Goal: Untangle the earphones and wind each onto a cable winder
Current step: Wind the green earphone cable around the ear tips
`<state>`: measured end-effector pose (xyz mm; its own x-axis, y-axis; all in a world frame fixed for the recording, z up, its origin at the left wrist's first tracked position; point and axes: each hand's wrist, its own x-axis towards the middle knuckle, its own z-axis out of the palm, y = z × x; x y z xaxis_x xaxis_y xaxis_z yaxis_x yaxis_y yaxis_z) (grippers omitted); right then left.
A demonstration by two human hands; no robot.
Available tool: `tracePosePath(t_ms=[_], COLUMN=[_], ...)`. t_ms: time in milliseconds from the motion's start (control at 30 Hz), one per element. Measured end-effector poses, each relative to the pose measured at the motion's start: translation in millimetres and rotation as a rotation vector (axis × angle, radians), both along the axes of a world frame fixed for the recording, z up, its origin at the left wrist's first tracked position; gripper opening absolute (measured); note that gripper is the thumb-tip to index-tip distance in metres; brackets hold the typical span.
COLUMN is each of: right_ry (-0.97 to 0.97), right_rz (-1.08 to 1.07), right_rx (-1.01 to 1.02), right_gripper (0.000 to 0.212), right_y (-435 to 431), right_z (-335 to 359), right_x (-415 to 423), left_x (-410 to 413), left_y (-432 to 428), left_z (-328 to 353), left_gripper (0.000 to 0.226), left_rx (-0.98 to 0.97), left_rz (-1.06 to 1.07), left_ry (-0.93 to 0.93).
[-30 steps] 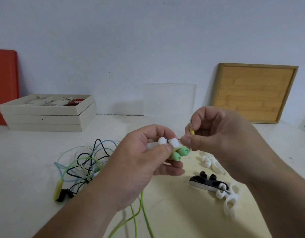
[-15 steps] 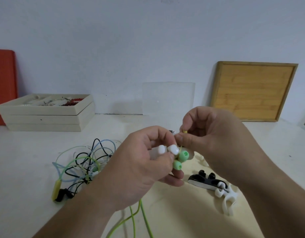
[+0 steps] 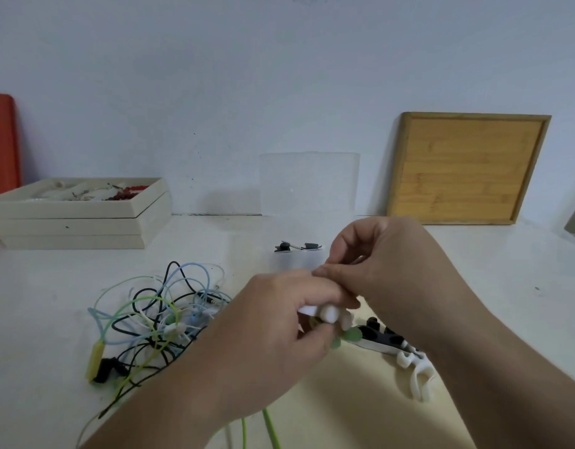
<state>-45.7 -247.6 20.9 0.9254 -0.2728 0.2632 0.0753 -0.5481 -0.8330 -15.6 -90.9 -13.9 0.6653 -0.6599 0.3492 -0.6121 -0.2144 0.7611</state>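
Both hands meet mid-table, just right of centre. Left hand (image 3: 273, 332) is curled round a white winder (image 3: 331, 314), w/ green earbuds (image 3: 349, 337) poking out at its 5 o'clock; two green cords (image 3: 270, 429) hang down from under the wrist toward 6 o'clock. Right hand (image 3: 386, 264) sits at 1 o'clock of the left, thumb & forefinger pressed together in a pinch right above the winder — what's pinched is too small & blurred to tell.

The tangle (image 3: 156, 319) of blue, black, green & white cords lies on the table (image 3: 36, 335) at 9 o'clock of the hands, apart from them. Spare winders: a black one (image 3: 381, 340) & white one (image 3: 415, 367) at 4 o'clock, partly under the right forearm.

Back at 12 o'clock, a clear box (image 3: 295, 257) w/ small dark bits. Stacked trays (image 3: 78, 222) at 10 o'clock, wood board (image 3: 467, 166) leaning on the wall at 1 o'clock.
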Motion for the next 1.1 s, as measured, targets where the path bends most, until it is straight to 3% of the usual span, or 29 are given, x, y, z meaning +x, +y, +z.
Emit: tracePosePath(t_ms=[200, 300, 400, 467, 533, 633, 800, 933, 1100], right_ry=[-0.147, -0.236, -0.439, -0.580, -0.655, -0.667, -0.456, -0.368, -0.392], right_rz=[-0.074, 0.013, 0.079, 0.051, 0.003, -0.029, 0.121, 0.085, -0.013], right_rx=[-0.042, -0.094, -0.288, -0.444, -0.472, -0.369, 0.117, 0.140, 0.095], right_gripper=[0.021, 0.026, 0.027, 0.020, 0.016, 0.023, 0.035, 0.029, 0.026], right_y=[13.6, 28.9, 39.9, 43.9, 44.8, 45.9, 40.6, 32.9, 27.5], right_z=[4.1, 1.8, -3.4, -10.0, -14.3, -10.3, -7.4, -2.5, -1.1], right_x=[-7.2, -12.9, -14.1, -12.0, -11.8, -15.5, -12.3, -10.2, -9.0], left_x=[-6.3, -2.5, -0.1, 0.4, 2.2, 5.1, 0.6, -1.2, 4.6], left_y=[-9.8, -6.9, -5.5, -6.5, -6.0, -2.1, -3.7, -2.3, -0.4], left_z=[-1.8, -3.6, -1.6, 0.2, -0.4, 0.9, 7.3, 13.3, 11.0], left_gripper=[0.049, 0.054, 0.033, 0.018, 0.014, 0.023, 0.012, 0.031, 0.017], left_rx=[-0.067, -0.117, -0.237, -0.409, -0.475, -0.481, -0.609, -0.677, -0.791], left_rz=[0.318, 0.412, 0.465, 0.474, 0.516, 0.618, 0.555, 0.368, 0.240], left_ry=[-0.114, -0.129, -0.178, -0.116, -0.088, -0.065, 0.134, 0.270, 0.358])
